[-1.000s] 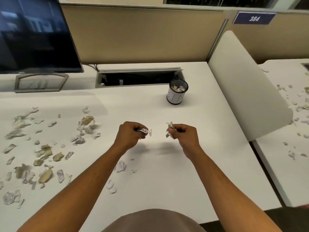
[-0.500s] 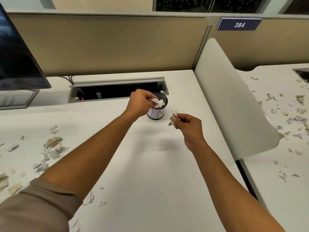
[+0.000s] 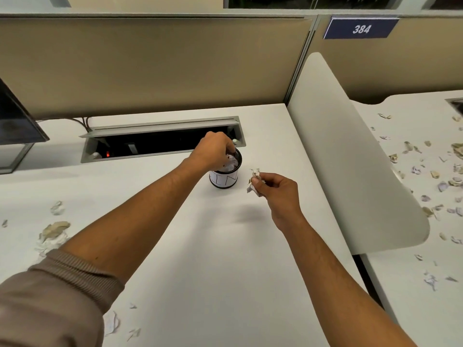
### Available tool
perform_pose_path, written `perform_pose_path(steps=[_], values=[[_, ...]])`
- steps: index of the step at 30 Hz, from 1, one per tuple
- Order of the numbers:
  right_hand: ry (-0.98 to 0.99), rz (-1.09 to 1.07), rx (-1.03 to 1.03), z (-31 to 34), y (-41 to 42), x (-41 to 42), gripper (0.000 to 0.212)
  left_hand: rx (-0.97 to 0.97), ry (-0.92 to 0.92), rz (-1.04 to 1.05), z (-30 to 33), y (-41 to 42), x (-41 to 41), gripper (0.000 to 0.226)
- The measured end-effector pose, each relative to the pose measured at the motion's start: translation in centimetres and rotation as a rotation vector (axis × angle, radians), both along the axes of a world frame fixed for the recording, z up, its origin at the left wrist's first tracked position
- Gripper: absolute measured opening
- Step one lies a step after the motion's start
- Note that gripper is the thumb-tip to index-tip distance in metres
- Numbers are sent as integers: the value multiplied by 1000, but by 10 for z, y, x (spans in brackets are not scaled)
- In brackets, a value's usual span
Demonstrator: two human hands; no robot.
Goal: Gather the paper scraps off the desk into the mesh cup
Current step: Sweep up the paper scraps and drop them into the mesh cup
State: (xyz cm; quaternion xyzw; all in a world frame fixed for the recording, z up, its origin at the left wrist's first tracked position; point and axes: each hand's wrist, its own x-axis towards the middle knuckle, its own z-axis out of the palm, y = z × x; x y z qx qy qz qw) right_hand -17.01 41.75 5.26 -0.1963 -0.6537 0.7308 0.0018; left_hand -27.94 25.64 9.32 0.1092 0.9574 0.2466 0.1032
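A small black mesh cup [image 3: 223,180] with a white label stands on the white desk [image 3: 200,246], in front of the cable slot. My left hand [image 3: 213,150] is over its mouth, fingers curled down into it, pinching a white paper scrap [image 3: 231,162] at the rim. My right hand [image 3: 278,191] hovers just right of the cup and pinches a crumpled paper scrap [image 3: 254,174] between thumb and fingers. Loose scraps [image 3: 53,230] lie at the desk's left, and a few more scraps [image 3: 111,323] lie near the front edge.
An open cable slot [image 3: 160,141] runs behind the cup. A monitor [image 3: 15,121] stands at far left. A curved white divider [image 3: 350,159] bounds the desk on the right; beyond it the neighbouring desk [image 3: 400,246] is littered with several scraps [image 3: 441,181].
My left hand carried its scrap forward from mid-desk to the cup and has dipped into its mouth. My right hand followed, stopping beside the cup with its scrap still held.
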Motion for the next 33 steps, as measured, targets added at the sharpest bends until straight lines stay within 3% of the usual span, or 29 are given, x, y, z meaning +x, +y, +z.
perform_pose_path(steps=[6,13,17,22,26,33], values=[[-28,-4,34,0,-3,-9,20,88,27,-9,6,-15,4,30],[-8,-15,70,13,-20,-34,18,341,262,176,-17,-58,45,19],[5,-5,168,17,-31,-53,15,281,249,250,-69,-86,91,19],[53,76,512,16,-44,-69,13,43,128,186,-126,-109,146,35],[89,180,719,20,-52,-78,18,-25,120,154,-143,-106,168,53],[82,420,864,27,-56,-84,24,-72,164,152,-152,-102,176,51]])
